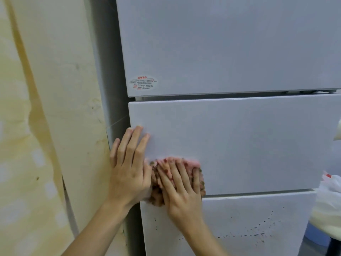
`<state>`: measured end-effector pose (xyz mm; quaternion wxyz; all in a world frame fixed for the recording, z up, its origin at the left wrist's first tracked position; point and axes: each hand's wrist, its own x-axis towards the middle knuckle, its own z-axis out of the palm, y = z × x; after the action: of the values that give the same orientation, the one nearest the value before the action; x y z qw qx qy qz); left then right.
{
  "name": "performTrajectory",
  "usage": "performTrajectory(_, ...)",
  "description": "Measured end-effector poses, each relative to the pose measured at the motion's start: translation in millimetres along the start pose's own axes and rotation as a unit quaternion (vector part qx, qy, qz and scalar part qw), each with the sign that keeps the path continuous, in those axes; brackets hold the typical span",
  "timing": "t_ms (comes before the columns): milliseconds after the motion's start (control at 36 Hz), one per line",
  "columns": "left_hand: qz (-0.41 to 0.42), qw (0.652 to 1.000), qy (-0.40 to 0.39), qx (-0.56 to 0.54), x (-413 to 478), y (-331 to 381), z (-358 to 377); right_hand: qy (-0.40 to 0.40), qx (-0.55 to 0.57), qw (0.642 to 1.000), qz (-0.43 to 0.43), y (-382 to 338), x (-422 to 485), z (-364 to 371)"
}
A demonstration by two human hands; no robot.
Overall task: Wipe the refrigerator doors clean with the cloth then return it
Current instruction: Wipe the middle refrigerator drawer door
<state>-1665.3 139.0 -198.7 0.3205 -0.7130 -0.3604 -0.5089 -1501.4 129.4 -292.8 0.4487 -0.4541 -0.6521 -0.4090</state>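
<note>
A pale grey refrigerator fills the view, with an upper door (230, 45), a middle door (249, 141) and a lower door (239, 218). My right hand (181, 189) presses a pink patterned cloth (191, 164) flat against the lower left of the middle door, fingers spread over it. My left hand (129, 163) rests flat on the middle door's left edge, fingers straight, touching the cloth's side. Dark specks dot the lower door. A round sticker (143, 82) with red print sits on the upper door's lower left corner.
A yellowish stained wall (46, 126) stands close to the fridge's left side, leaving a narrow gap. White plastic bags (330, 196) hang at the right edge beside the fridge.
</note>
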Motion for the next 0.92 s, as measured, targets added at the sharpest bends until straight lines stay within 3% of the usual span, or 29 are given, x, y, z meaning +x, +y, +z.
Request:
performTrajectory(222, 0.018, 0.999, -0.010, 0.025, -4, -14, -4, -0.021, -0.015, 0.998, -0.050, 16, 26, -9)
performTrajectory(389, 0.033, 0.999, 0.002, 0.025, 1, -23, -3, 0.082, 0.002, 0.996, 0.039, 12, 139, -21)
performTrajectory(500, 0.021, 0.999, 0.015, 0.024, 1, -29, -3, 0.105, 0.001, 0.992, 0.074, 1, 152, -17)
performTrajectory(583, 0.005, 1.000, 0.020, 0.021, 0, -33, -3, 0.081, 0.017, 0.996, 0.035, -8, 117, -11)
performTrajectory(750, -0.007, 0.999, -0.007, 0.043, -10, -46, 0, -0.042, 0.010, 0.997, -0.060, -18, 2, 5)
performTrajectory(917, -0.009, 0.998, 0.003, 0.060, -10, -54, 1, -0.062, 0.000, 0.996, -0.060, -16, 24, -4)
